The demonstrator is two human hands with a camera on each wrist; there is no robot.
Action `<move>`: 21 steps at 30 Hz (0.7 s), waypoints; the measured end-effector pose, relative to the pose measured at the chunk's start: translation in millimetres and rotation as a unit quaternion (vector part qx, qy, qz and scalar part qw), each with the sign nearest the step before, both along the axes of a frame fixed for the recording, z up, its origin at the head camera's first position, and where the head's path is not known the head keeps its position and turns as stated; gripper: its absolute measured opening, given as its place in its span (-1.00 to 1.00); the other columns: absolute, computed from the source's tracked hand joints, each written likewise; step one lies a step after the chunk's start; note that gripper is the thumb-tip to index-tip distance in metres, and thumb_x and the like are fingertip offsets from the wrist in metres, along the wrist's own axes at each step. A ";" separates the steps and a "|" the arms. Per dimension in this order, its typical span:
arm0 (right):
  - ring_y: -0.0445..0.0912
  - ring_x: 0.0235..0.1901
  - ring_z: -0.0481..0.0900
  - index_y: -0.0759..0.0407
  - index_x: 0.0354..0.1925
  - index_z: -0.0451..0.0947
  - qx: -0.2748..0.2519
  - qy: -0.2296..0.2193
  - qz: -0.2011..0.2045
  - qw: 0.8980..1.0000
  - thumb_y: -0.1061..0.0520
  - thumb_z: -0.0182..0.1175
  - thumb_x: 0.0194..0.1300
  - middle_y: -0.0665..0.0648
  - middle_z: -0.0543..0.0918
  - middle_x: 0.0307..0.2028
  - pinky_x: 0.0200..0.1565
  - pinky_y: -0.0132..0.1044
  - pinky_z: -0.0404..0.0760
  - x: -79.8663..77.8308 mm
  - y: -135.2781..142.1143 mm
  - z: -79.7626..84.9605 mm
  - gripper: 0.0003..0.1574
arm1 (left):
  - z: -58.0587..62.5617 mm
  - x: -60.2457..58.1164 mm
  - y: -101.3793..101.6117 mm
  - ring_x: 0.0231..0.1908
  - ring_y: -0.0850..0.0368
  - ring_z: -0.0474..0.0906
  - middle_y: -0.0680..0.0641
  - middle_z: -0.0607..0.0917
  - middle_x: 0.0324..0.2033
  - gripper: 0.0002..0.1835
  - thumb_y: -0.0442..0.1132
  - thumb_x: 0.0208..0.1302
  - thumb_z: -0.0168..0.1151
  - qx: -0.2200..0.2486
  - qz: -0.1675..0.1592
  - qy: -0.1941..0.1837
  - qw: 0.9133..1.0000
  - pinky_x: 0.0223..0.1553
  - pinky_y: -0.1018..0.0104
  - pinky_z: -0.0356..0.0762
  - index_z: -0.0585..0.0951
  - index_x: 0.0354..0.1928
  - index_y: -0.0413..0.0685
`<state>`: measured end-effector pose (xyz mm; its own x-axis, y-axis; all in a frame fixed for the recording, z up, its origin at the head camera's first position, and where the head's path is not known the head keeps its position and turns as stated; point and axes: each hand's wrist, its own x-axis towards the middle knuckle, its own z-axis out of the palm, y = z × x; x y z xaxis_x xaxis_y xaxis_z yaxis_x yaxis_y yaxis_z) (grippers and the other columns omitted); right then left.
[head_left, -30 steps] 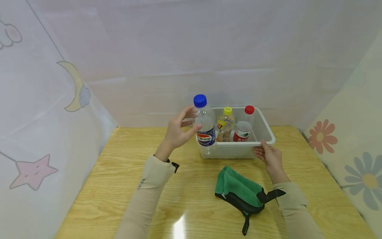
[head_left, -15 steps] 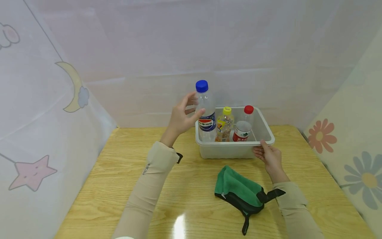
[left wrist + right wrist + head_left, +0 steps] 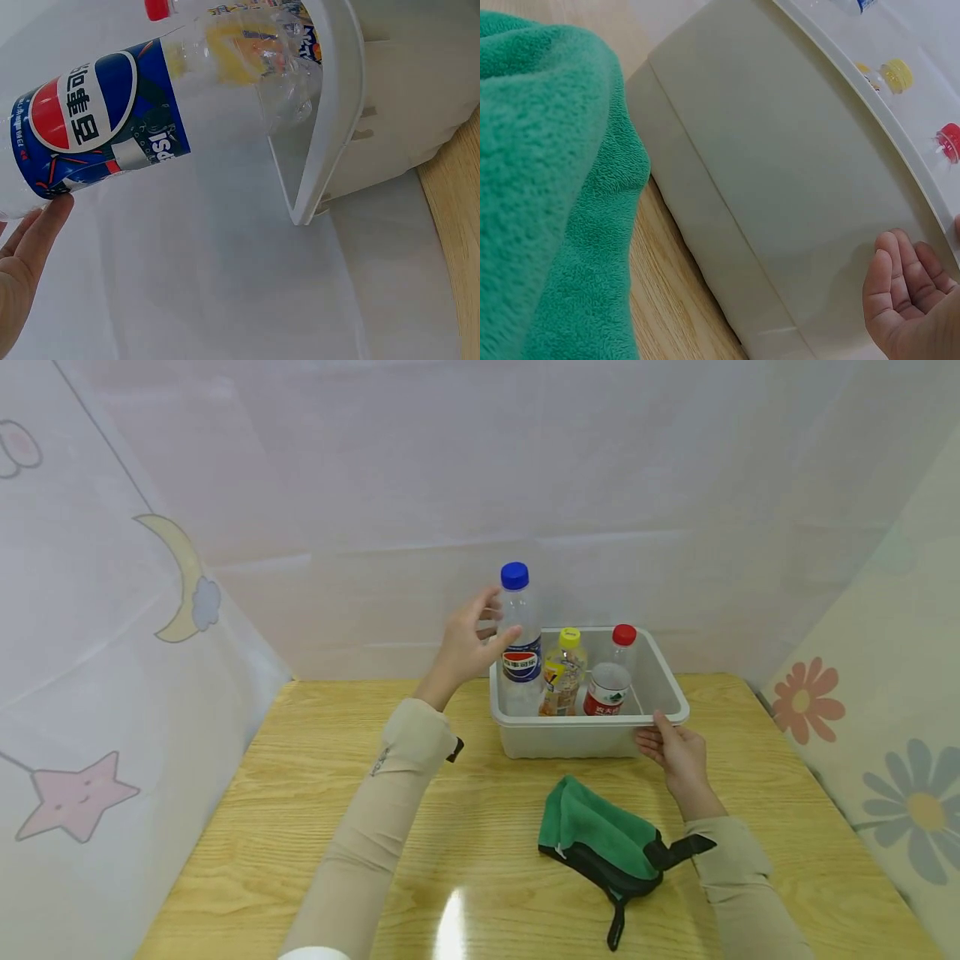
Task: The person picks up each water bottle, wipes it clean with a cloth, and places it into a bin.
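Observation:
An empty Pepsi bottle (image 3: 522, 665) with a blue cap stands upright at the left end of a white plastic bin (image 3: 573, 741), its lower part below the rim. My left hand (image 3: 467, 643) holds it near the shoulder, thumb in front and fingers behind. The left wrist view shows the fingers (image 3: 46, 229) against the label's upper edge. At the bin's front right corner, my right hand (image 3: 681, 762) grips the rim, thumb on top and fingers curled under. Inside the bin are a yellow-capped bottle (image 3: 562, 679) and a red-capped bottle (image 3: 606, 691), side by side.
A green cloth piece with black trim (image 3: 598, 833) lies on the wooden table (image 3: 315, 793) in front of the bin, close by the right wrist. A pale fabric wall (image 3: 420, 485) rises behind the bin, and printed panels stand at both sides.
My left hand raised the Pepsi bottle from in front of the bin's left side, moved it over the rim and slightly right, into the bin. The right hand stayed at the corner.

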<state>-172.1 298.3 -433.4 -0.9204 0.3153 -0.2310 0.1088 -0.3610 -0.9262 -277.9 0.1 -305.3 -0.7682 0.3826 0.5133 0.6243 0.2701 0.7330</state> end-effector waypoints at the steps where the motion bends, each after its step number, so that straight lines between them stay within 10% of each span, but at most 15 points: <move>1: -0.19 -0.56 0.63 0.18 -0.56 0.59 -0.001 0.000 -0.001 1.000 -0.01 0.10 0.28 0.05 0.65 -0.60 -0.42 -0.42 0.61 0.1 -0.3 -0.1 -0.61 | -0.6 -2.1 1.0 -0.03 -0.05 0.49 -0.25 0.47 -0.02 -0.34 -0.16 0.17 0.24 -0.007 0.000 -0.007 1.000 -0.08 0.30 0.53 0.25 0.26 -0.24; 21: -0.20 -0.56 0.63 0.21 -0.54 0.59 -0.001 0.005 -0.005 1.000 -0.01 0.11 0.27 0.04 0.65 -0.60 -0.44 -0.42 0.61 3.5 -2.1 -1.7 -0.62 | -6.8 -29.1 14.9 0.02 -0.01 0.47 -0.23 0.50 0.06 -0.29 -0.03 0.14 0.26 -0.183 0.028 -0.088 0.979 -0.03 0.32 0.48 0.27 0.25 -0.21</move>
